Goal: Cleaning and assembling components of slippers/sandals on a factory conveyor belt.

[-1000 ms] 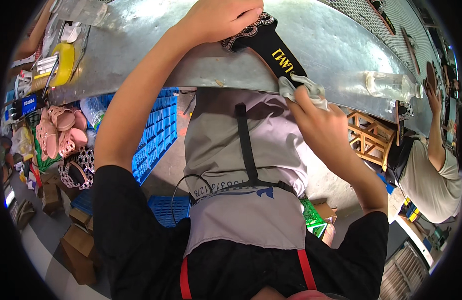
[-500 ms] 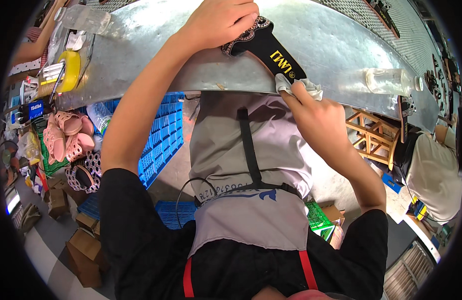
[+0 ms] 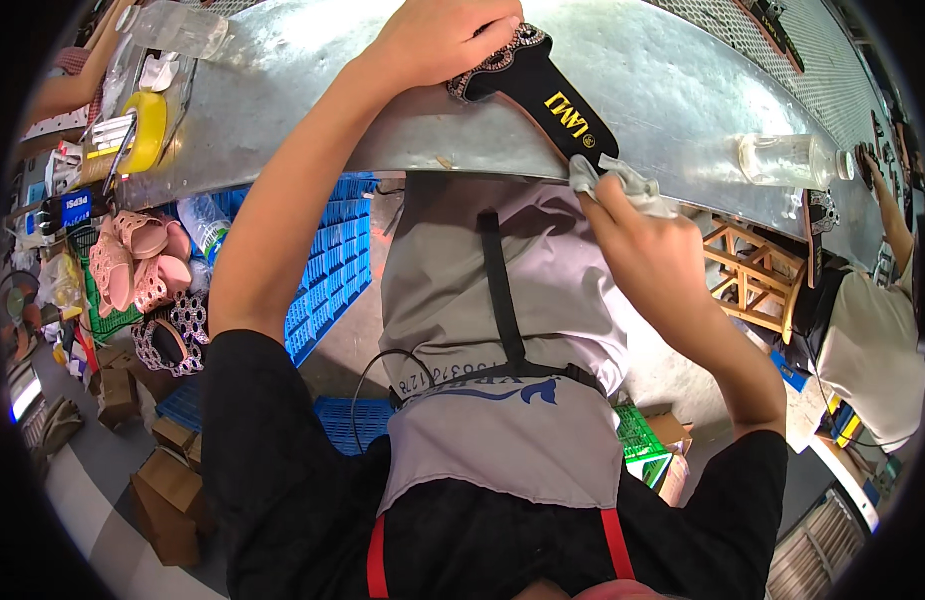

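A black sandal [image 3: 558,100] with a beaded strap lies at a slant over the grey metal table [image 3: 403,140], its heel toward me. My left hand [image 3: 448,40] is closed around the strapped front end. In my right hand [image 3: 643,235] a white cloth [image 3: 628,185] is pinched between the fingers. The cloth touches the edge of the sandal's heel end, close to the table's near edge. The fingertips of my left hand are partly hidden behind the strap.
Clear bottles lie on the table at left [image 3: 178,30] and right [image 3: 783,160]. Yellow tape [image 3: 148,133] stands at the left edge. Pink sandals [image 3: 138,260], a blue crate [image 3: 333,260] and a wooden stool [image 3: 753,270] are below. Another person [image 3: 873,340] is at right.
My right hand and the cloth have shifted slightly right along the sandal's heel edge. My left hand keeps its hold. At the right, the other person's arm has come into view.
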Tool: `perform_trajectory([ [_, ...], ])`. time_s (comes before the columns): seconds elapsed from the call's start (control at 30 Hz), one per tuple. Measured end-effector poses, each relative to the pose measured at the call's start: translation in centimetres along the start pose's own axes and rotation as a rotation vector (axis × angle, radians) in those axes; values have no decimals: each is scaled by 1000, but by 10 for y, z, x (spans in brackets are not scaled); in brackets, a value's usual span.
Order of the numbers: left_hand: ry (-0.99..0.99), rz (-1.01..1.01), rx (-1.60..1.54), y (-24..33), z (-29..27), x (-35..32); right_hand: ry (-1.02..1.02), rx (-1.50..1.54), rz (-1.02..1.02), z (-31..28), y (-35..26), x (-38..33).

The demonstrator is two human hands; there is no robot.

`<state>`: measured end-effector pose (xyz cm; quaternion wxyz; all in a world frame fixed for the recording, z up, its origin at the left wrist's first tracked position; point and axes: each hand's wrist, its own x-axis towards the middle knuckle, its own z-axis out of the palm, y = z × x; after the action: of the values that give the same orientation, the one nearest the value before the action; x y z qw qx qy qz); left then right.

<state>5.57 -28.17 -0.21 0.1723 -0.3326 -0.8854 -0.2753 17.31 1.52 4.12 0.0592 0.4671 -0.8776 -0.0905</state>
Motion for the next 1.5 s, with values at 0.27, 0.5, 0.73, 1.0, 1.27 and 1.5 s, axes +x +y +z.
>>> perform_trajectory([
  [0.27,84,125,-70,-15,8,-1,-3,-16,9,0,0,-12],
  [0.5,-32,-21,42,-5,-4,-1,-10,224,261,-7,4,-40],
  [0.73,303,308,-345,-23,22,2,153,326,217,15,20,-21],
  [1.0,230,393,48,-35,16,26,161,483,68,39,19,-18],
  [1.27,84,87,383,-8,-5,48,190,446,-13,28,0,18],
  [1.5,186,147,478,17,24,-1,64,206,-38,18,34,9],
])
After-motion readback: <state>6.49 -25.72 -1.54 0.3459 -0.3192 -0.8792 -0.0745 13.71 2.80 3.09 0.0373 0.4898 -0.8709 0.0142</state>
